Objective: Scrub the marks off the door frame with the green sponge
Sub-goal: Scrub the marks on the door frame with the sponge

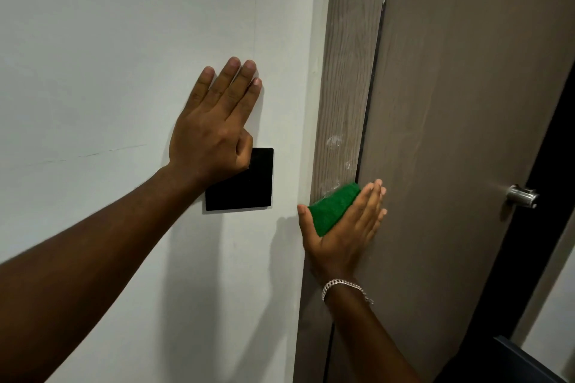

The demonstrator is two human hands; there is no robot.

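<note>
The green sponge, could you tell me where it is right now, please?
In the head view, the green sponge sits right of centre, pressed by the right hand against the wooden door frame, just below whitish smears.

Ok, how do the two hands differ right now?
The left hand lies flat on the white wall, fingers together and empty, its heel over the black switch plate. The right hand presses the green sponge against the door frame, just below the white marks. The right wrist wears a silver bracelet; the left wrist is bare. Both point upward.
</note>
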